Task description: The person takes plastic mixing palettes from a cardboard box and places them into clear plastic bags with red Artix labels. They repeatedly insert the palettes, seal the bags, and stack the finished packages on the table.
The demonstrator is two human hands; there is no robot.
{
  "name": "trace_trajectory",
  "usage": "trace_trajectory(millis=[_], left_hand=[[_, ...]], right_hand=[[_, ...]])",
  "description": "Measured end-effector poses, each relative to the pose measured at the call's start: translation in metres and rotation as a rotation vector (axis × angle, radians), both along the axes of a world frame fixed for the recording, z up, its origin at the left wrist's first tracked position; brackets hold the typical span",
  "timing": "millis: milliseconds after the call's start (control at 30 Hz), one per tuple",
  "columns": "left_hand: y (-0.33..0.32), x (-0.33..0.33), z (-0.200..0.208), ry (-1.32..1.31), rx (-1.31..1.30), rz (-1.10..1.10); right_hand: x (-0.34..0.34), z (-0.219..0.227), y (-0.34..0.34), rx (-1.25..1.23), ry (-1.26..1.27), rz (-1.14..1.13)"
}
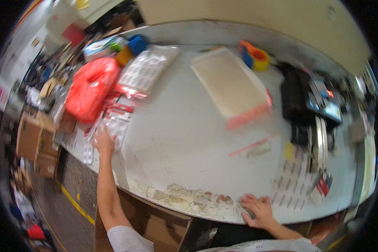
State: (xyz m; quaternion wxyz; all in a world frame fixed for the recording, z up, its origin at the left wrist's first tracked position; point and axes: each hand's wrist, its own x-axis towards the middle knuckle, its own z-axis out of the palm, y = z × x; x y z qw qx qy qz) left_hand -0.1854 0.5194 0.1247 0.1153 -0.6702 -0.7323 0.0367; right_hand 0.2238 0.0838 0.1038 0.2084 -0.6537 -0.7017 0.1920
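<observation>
My left hand (103, 142) reaches over the left edge of the table. Its fingers look spread and touch or hover just above clear blister-like plastic packs (119, 128) with red and white cards; blur hides the exact contact. By the table's worn front edge, my right hand (258, 211) has its fingers apart and holds nothing. A full red plastic bag (92, 90) lies just beyond my left hand. Beside that bag is a clear bag of silvery blister packs (143, 71). Right of my right hand lies a sheet with rows of small marks (290, 182).
A large pale flat bag with a red edge (229, 82) lies across the far middle. Colourful tape rolls (255, 56) stand behind it. At the right is a black machine with a metal bar (300, 94). Cardboard boxes (31, 136) sit left of the table (176, 143).
</observation>
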Motion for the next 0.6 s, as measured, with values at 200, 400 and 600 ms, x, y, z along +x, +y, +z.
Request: trace_trajectory(millis=[200, 400, 600], left_hand=[[-0.180, 0.229, 0.109, -0.402, 0.107, -1.114], [-0.386, 0.387, 0.234, -0.217, -0.198, -2.498], [-0.539, 0.495, 0.230, -0.766, -0.436, -2.715]], right_hand=[[0.001, -0.011, -0.015, 0.417, 0.254, -0.134], [0.006, 0.017, -0.132, 0.412, 0.173, -0.297], [0.043, 0.036, -0.336, 0.089, 0.257, -1.147]])
